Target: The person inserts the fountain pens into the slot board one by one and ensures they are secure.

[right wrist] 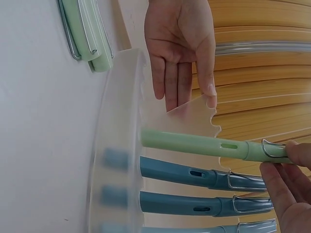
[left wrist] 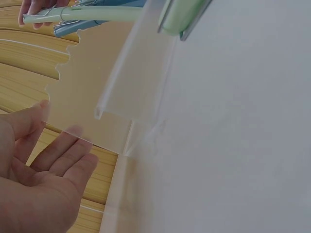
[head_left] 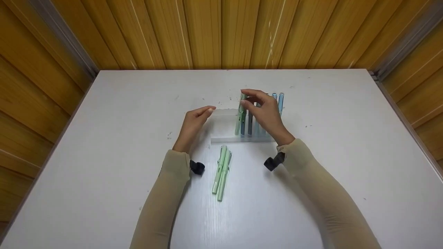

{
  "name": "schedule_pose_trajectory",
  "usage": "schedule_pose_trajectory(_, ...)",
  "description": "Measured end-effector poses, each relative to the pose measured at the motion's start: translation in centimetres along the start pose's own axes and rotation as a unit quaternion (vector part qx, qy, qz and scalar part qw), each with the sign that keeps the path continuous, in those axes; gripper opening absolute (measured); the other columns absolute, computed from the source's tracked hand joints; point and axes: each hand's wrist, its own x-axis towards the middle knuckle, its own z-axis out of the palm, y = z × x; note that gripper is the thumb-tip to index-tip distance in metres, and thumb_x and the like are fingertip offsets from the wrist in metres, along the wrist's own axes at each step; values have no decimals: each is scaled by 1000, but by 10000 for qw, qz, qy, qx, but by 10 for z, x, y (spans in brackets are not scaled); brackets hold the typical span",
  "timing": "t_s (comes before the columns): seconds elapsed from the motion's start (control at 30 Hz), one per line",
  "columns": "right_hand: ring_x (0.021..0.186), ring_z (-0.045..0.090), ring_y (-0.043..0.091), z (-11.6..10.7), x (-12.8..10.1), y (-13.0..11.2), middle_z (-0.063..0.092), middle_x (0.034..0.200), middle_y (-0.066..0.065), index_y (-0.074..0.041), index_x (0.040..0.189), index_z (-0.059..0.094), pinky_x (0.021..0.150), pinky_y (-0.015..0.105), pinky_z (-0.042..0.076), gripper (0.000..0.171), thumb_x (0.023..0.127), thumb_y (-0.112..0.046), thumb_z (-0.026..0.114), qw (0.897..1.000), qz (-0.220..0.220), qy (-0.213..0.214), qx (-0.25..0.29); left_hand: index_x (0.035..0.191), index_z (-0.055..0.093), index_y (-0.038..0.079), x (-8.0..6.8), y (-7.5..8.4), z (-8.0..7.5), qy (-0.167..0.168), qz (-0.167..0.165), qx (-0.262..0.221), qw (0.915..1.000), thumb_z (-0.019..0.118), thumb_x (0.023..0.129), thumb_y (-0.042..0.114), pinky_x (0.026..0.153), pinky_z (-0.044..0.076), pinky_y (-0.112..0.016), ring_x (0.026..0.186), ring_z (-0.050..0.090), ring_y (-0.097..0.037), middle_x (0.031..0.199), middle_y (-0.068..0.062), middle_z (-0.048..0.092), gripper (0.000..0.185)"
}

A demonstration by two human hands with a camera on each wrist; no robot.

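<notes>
A frosted clear pen rack (head_left: 225, 140) with a notched back panel stands on the table. My left hand (head_left: 193, 124) pinches the left upper corner of that panel, thumb on one face and fingers on the other. At the rack, my right hand (head_left: 265, 112) pinches a light green fountain pen (right wrist: 189, 143) by its capped end, near the clip. The pen's lower end meets the front strip of the rack. Beside it, dark blue pens (right wrist: 177, 174) lean in the slots, with light blue pens (head_left: 281, 102) farther right, partly behind my right hand.
Two light green pens (head_left: 224, 176) lie side by side on the white table (head_left: 104, 155), in front of the rack and between my forearms. Wooden slat panels (head_left: 207, 34) rise behind the table's far edge.
</notes>
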Motion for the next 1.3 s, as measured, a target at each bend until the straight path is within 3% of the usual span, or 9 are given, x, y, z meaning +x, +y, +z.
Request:
schedule_pose_trajectory(0.3,101,61,12,1,-2,1,66,117,1,-13,123,65,83,21,48,33,90,-19,68,9995,134,-92,-287,120,69,21,0,0,0,-27,-8,17,10000,59,95,38,108,41,-36,129,51,-15,131,2,62,32)
schedule_pose_trajectory(0.9,101,61,12,6,-4,6,64,117,1,-14,124,65,86,25,50,34,90,-17,69,9983,55,-236,-533,120,68,18,0,0,0,-67,-7,-144,9999,58,96,36,110,39,-36,128,51,-14,129,2,63,32)
schedule_pose_trajectory(1.17,96,62,12,5,-1,6,65,119,2,-11,121,66,81,18,52,32,89,-14,69,9937,-560,-238,-938,121,68,17,1,0,1,-65,3,-109,9999,58,97,34,109,40,-35,128,52,-14,130,1,63,31)
schedule_pose_trajectory(1.3,98,64,16,5,-1,6,64,121,6,-7,121,66,83,23,55,32,89,-11,69,9885,-953,-287,-1134,120,68,17,1,0,1,-41,28,-82,10000,59,96,35,108,41,-35,128,52,-14,129,1,63,32)
